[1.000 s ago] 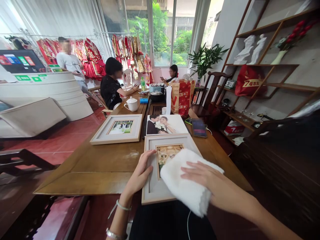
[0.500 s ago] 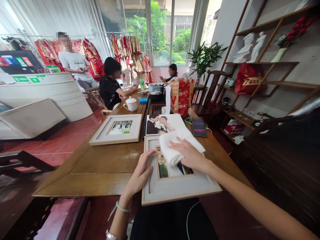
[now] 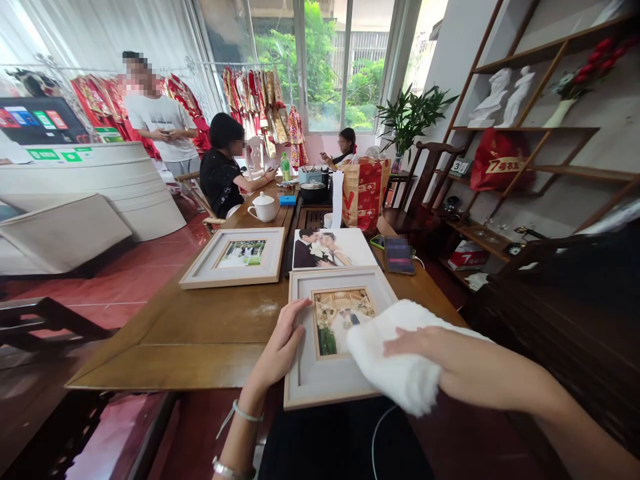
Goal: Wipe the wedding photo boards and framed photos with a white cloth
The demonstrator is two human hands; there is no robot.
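A light-wood picture frame (image 3: 315,383) with a white mat and a wedding photo lies in front of me, its near edge past the table edge. My left hand (image 3: 280,347) grips its left side, with the thumb and forefinger apart on the rim; the other fingers are partly hidden. In my right hand (image 3: 445,360) is a bunched white towel (image 3: 400,380), which covers the frame's lower right corner and part of the photo. Just behind the frame lies a print of a couple (image 3: 333,250). Another framed photo (image 3: 234,257) lies to the left.
The wooden table (image 3: 200,333) also bears a phone (image 3: 399,255) with a cable, a lidded white mug (image 3: 263,207) and a red paper bag (image 3: 365,193). Two people sit at the far side, and one person (image 3: 160,120) stands behind the counter. Shelves rise at right.
My right hand has moved the towel right and toward me, uncovering much of the photo. My left hand stays at the frame's side. The standing person is more upright.
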